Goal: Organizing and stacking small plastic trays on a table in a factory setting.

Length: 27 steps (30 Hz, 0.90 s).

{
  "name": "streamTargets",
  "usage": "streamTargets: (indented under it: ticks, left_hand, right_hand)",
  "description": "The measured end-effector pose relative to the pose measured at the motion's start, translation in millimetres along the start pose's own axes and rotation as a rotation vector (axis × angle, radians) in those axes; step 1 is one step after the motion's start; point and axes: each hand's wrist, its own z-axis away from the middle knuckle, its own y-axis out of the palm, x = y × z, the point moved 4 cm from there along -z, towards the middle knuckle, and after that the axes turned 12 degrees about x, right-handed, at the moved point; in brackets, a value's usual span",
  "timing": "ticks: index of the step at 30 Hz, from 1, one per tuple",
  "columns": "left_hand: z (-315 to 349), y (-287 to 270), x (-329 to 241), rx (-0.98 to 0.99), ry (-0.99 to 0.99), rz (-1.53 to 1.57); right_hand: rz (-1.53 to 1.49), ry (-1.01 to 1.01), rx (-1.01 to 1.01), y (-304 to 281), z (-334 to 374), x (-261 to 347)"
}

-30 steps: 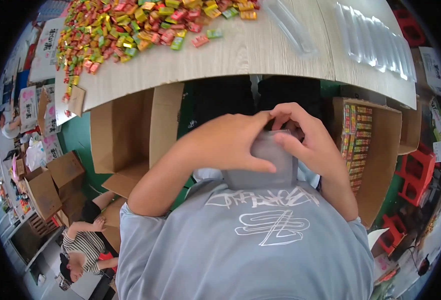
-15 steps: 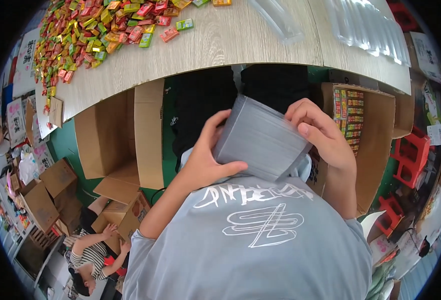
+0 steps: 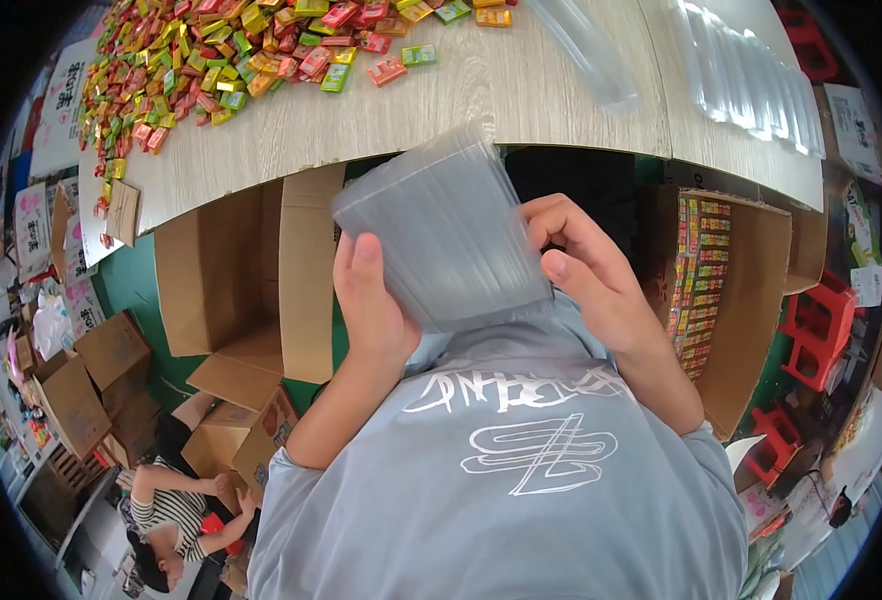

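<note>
A thick stack of thin, clear plastic sheets (image 3: 446,235) is held tilted above my lap, its far corner overlapping the table edge. My left hand (image 3: 373,310) grips its left side, thumb across the top face and the other fingers hidden underneath. At the right edge, the curled fingers of my right hand (image 3: 586,265) close on the sheet edges, with thumb and forefinger near each other. Beyond the stack, many small red, yellow and green packets (image 3: 251,60) lie heaped on the table (image 3: 291,140).
Clear plastic trays (image 3: 751,85) lie at the table's right, and another clear tray (image 3: 591,60) nearer the middle. Below stand an open carton (image 3: 216,270) on the left and a carton (image 3: 746,300) holding rows of packets on the right. Red stools (image 3: 816,330) stand beyond; a person (image 3: 176,515) sits lower left.
The stack has moved left and up toward the table and turned. My left thumb has shifted onto its top face. My right hand has come left along with it.
</note>
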Motion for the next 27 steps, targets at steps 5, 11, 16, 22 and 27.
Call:
streamTargets:
  ticks: [5,11,16,22,27]
  left_hand:
    - [-3,-4,0,0.004,-0.011,0.034]
    - [-9,-6,-10,0.058,0.026,0.005]
    - [-11,-13,-9,0.068,0.029,0.006]
    - [-10,-13,-11,0.073,0.060,-0.036]
    - [-7,-8,-16,0.150,0.109,-0.187]
  right_hand:
    - [0.086,0.024,-0.049,5,-8,4]
    - [0.147,-0.011,-0.055,9,-14,-2]
    - [0.208,0.014,-0.097,10,-18,-1]
    - [0.074,-0.100,-0.093,7,-19,-3]
    - [0.405,-0.076,-0.039,2,-19,-2]
